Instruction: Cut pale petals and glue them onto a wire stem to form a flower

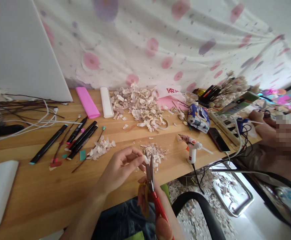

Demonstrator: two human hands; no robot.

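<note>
My left hand (121,166) pinches a small pale shell-like piece (145,159) between thumb and fingertips, just above the near table edge. My right hand (145,196) is wrapped round red-and-yellow scissors (151,185), whose grey blades point up at that piece. A small heap of pale flakes (154,152) lies on the wooden table (47,196) just behind my hands, with another little heap (101,148) to the left.
A big pile of pale flakes (140,106), pink (87,101) and white (106,101) paper rolls, black markers (81,136), a glue gun (192,150), a phone (218,139) and a power strip (225,123) lie about. Another person's hand (259,121) works at the right. A chair arm (202,210) stands below.
</note>
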